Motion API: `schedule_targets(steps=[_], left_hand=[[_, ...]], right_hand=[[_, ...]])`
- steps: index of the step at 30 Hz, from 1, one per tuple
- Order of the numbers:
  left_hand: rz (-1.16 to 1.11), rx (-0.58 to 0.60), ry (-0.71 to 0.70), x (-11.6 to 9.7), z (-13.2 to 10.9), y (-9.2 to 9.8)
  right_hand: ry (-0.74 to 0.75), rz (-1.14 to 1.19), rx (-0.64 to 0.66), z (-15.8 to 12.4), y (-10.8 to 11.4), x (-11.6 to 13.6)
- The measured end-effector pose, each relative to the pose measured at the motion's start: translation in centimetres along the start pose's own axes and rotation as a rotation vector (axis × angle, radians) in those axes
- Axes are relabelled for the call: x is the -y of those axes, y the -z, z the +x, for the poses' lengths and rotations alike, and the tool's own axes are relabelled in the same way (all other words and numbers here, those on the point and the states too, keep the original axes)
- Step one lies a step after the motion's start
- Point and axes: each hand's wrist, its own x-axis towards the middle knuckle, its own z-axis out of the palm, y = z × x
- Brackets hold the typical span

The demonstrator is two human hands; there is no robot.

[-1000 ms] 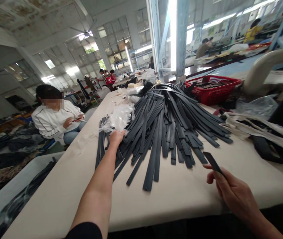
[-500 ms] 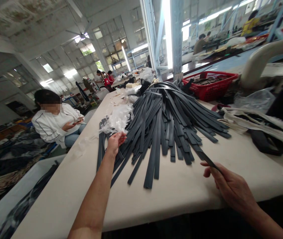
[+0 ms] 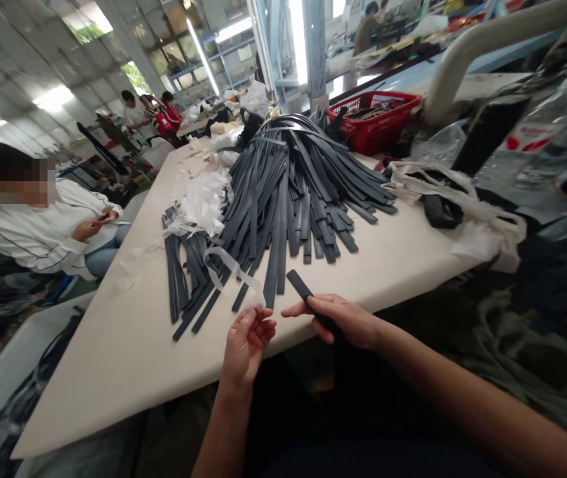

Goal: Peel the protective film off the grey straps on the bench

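Observation:
My left hand pinches the end of a thin translucent white strip, which curls up toward a heap of similar strips. Between the thumb and fingers of my right hand is a flat dark strap; its tip points up and left, and its lower part is lost against dark clothing. Both hands are close together at the near edge of the table. Beyond them a large fanned bundle of dark grey straps lies with its loose ends toward me.
The pale tabletop narrows to a corner at near left. A red basket stands behind the bundle, and a cream cloth lies to the right. At left sits a person in a white top, beside a white bin.
My left hand has come away from the white heap toward me, drawing out a translucent strip. My right hand has moved left with the dark strap. The view has shifted right and downward.

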Motion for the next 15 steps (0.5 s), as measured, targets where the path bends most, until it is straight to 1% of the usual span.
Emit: schedule_targets(steps=[1, 3, 5, 7, 9, 11, 13, 15], left_hand=[[-0.003, 0.006, 0.017, 0.5, -0.7, 0.0], [-0.002, 0.019, 0.033, 1.2, -1.8, 0.0], [0.007, 0.029, 0.044, 1.7, -2.7, 0.1], [0.022, 0.032, 0.062, 2.2, -3.4, 0.4], [0.072, 0.046, 0.07, 2.7, -4.0, 0.9], [0.166, 0.091, 0.061, 2.9, -4.2, 1.5], [0.27, 0.148, 0.032, 2.9, -4.3, 2.0], [0.37, 0.189, 0.018, 2.5, -4.0, 2.3]], right_hand=[[-0.013, 0.062, 0.046, 0.6, -0.8, -0.4], [-0.039, 0.205, 0.095, 1.6, -1.9, -1.0], [-0.061, 0.328, 0.12, 2.5, -2.7, -1.3], [-0.045, 0.358, 0.12, 3.2, -3.0, -1.0], [-0.008, 0.251, 0.07, 3.5, -3.1, -0.4], [0.038, 0.066, 0.005, 3.7, -3.0, 0.3], [0.074, -0.124, -0.006, 3.6, -2.9, 1.0], [0.099, -0.254, 0.015, 3.4, -2.9, 1.6]])
